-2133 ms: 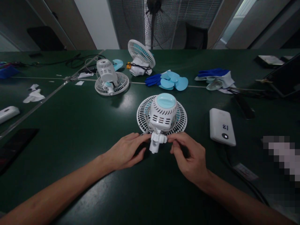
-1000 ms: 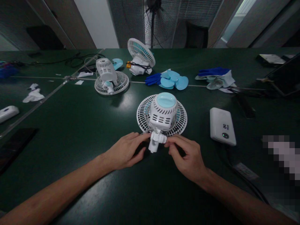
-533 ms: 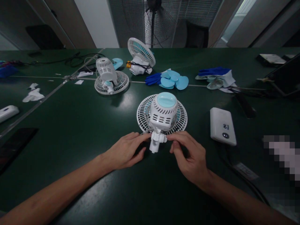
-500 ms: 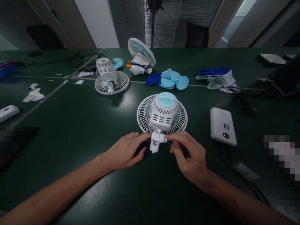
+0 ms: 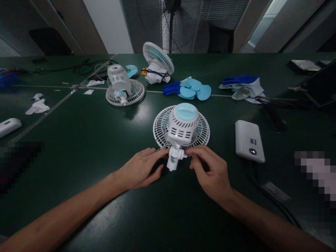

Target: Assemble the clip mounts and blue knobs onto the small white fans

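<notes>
A white fan head lies face down on its grille, with a light-blue cap on the motor housing. Its white pivot bracket points toward me. From the left, the index fingertip of my left hand rests against the bracket, its thumb apart and low by the table. On the other side, my right hand is curled, with its index fingertip at a small white knob on the bracket. The thumb is bent below; its contact with the knob is unclear.
Beyond stand a second fan head and a third with a tied black cord. Light-blue fan blades lie by a blue glove. More gloves, a white power bank and crumpled tissue are around.
My right hand has shifted slightly left and its index fingertip has moved a little at the knob. The bracket has tilted very slightly; my left hand stays put.
</notes>
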